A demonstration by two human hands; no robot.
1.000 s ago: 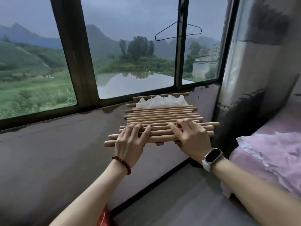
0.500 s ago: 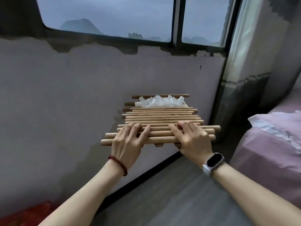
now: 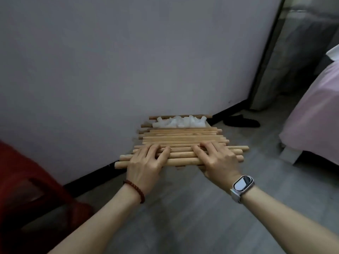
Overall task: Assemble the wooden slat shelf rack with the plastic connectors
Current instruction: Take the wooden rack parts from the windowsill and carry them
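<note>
A flat bundle of light wooden rods and slats [image 3: 183, 138] hangs low over the grey floor, close to the wall. A heap of white plastic connectors [image 3: 179, 122] lies on its far end. My left hand [image 3: 145, 165] grips the near edge on the left, fingers spread over the top rods. My right hand [image 3: 220, 162], with a watch on its wrist, grips the near edge on the right in the same way. What is under the bundle is hidden.
A red plastic seat [image 3: 27, 189] stands at the lower left. A bed with a pink sheet [image 3: 315, 116] fills the right side. A dark slipper [image 3: 242, 121] lies by the black baseboard behind the bundle. The grey wall [image 3: 128, 61] rises just beyond.
The bundle has come down from window-sill height to just above the floor, both hands keeping the same hold. The window has left the view; the floor, red seat and slipper have appeared.
</note>
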